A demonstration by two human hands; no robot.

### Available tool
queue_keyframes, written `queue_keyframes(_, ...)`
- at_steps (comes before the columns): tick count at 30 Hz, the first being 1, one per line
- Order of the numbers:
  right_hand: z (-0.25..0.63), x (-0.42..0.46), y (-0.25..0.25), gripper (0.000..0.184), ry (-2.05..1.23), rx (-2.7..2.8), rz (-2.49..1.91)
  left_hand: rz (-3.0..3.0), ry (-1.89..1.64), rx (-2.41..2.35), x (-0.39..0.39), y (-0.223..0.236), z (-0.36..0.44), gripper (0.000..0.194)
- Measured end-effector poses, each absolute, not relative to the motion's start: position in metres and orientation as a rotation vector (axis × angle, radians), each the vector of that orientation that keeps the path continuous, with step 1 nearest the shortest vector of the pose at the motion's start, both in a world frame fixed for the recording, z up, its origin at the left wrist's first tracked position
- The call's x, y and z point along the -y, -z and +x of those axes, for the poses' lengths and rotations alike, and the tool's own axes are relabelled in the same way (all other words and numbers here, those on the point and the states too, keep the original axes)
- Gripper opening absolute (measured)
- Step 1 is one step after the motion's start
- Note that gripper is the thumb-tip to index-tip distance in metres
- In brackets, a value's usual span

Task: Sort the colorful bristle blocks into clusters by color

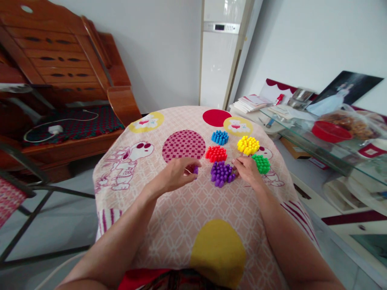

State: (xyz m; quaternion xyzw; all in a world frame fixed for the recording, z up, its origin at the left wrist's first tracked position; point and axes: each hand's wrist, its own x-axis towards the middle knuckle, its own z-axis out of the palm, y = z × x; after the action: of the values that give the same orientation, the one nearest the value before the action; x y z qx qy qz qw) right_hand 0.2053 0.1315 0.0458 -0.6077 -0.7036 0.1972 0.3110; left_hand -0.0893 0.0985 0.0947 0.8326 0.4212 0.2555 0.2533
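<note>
On the patterned cloth (169,209) lie five small piles of plastic pegs. The purple pile (221,173) sits between my hands, with the red pile (216,153), the blue pile (219,137), the yellow pile (248,145) and the green pile (261,163) beyond it. My left hand (177,174) is curled, its fingertips pinching a purple peg (195,170) just left of the purple pile. My right hand (248,171) rests at the right edge of the purple pile with its fingers bent, touching the pegs; whether it holds one is hidden.
A wooden bench (60,80) with a white cable stands at the left, a metal chair frame (27,189) in front of it. A white standing air conditioner (220,52) is behind. To the right is a glass shelf (317,145) with a red bowl (329,131), papers and a photo.
</note>
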Motion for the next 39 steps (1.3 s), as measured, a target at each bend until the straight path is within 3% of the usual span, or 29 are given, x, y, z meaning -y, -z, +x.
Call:
queue_keyframes(9, 0.204, -0.131, -0.051, 0.037, -0.583, 1.84, -1.632, 2.462, -0.787, -0.769, -0.092, -0.096, -0.013, 0.026)
queue_keyframes(22, 0.205, -0.129, -0.05, 0.037, -0.545, 1.861, -1.585, 2.821, -0.572, -0.659, -0.099, -0.064, 0.011, 0.023)
queue_keyframes(26, 0.206, -0.131, -0.047, 0.037, -0.537, 1.825, -1.568, 2.702, -0.751, -0.678, -0.102, -0.07, 0.003, 0.028)
queue_keyframes(30, 0.203, -0.13, -0.042, 0.036, -0.522, 1.632, -1.573, 2.37, -1.102, -1.04, -0.122, -0.079, -0.018, 0.024)
queue_keyframes(35, 0.208, -0.127, -0.05, 0.04, -0.206, 1.451, -1.516, 2.014, -1.26, -1.386, -0.154, -0.054, -0.042, 0.025)
queue_keyframes(39, 0.244, -0.131, -0.068, 0.041, 0.138, 1.272, -1.553, 2.008, -1.252, -1.326, -0.156, -0.038, -0.045, 0.03)
